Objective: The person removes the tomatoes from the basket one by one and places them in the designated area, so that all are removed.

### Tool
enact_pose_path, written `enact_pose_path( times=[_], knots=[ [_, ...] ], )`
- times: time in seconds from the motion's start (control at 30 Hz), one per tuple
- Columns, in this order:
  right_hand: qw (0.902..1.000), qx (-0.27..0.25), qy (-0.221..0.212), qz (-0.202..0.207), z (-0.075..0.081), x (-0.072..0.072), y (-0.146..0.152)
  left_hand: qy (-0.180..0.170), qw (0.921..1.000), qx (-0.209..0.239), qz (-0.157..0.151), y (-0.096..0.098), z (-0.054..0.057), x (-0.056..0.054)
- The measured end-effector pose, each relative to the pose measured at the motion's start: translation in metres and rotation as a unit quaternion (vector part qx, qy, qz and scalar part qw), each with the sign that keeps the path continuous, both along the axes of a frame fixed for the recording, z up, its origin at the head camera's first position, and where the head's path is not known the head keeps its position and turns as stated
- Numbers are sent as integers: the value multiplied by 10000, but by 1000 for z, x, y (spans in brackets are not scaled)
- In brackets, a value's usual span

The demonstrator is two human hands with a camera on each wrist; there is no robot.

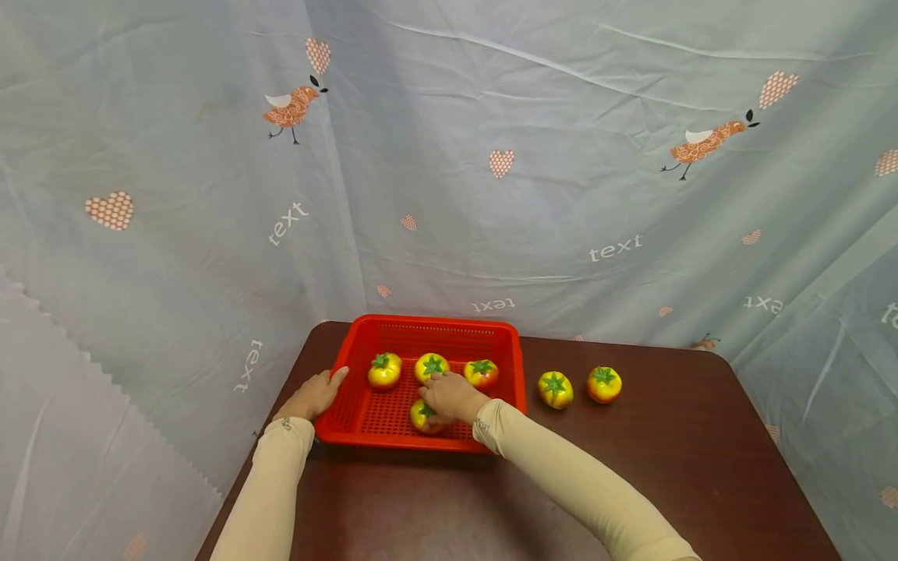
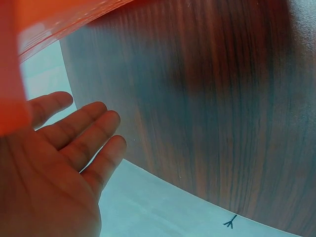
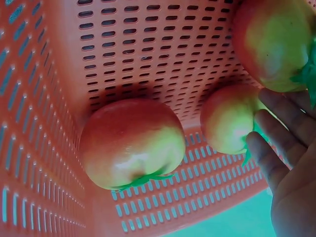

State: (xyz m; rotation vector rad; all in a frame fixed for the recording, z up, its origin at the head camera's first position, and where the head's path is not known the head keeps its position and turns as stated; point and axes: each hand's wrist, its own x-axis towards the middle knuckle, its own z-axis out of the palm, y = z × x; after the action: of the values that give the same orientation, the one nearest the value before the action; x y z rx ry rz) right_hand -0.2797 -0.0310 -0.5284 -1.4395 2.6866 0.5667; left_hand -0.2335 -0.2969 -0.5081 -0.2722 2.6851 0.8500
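A red plastic basket [image 1: 449,446] holds several yellow-and-red tomatoes with green leafy tops. My left hand [image 1: 312,396] is at the basket's left wall, thumb by the rim. In the left wrist view its fingers [image 2: 89,129] stretch out straight beneath the basket's edge. Inside the basket, my right hand [image 1: 454,397] lies over the front tomato [image 1: 418,417], covering part of it. The fingers reach toward the back middle tomato [image 1: 430,365]. They look extended, not curled, in the right wrist view, close to tomatoes. Its thumb is out of that view.
Other tomatoes sit at the back left [image 1: 384,372] and back right [image 1: 481,374] of the basket. Two more, a nearer one [image 1: 556,389] and a farther one [image 1: 604,385], rest on the dark wooden table [image 1: 666,452] to the right. A patterned grey curtain [image 1: 449,195] hangs behind.
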Motion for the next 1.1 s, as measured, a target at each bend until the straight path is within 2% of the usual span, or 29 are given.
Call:
enact_pose_path(
  times=[0.3,0.5,0.7,0.93,1.1],
  knots=[
    [10000,79,-55,-19,0,1,-2,33,10000,-53,-5,-2,2,-1],
    [9999,119,-101,1,1,1,-3,-10,9998,-204,-67,-1,0,-1],
    [9997,-134,-186,-29,2,-2,-1,8,9997,-242,-94,-3,-5,-4],
    [9992,-325,-205,-120,10,-9,5,95,9996,-248,-129,-3,-4,-4],
    [9982,-377,-347,-312,23,-12,10,124,9995,-261,-160,-2,-3,-1]
  ],
)
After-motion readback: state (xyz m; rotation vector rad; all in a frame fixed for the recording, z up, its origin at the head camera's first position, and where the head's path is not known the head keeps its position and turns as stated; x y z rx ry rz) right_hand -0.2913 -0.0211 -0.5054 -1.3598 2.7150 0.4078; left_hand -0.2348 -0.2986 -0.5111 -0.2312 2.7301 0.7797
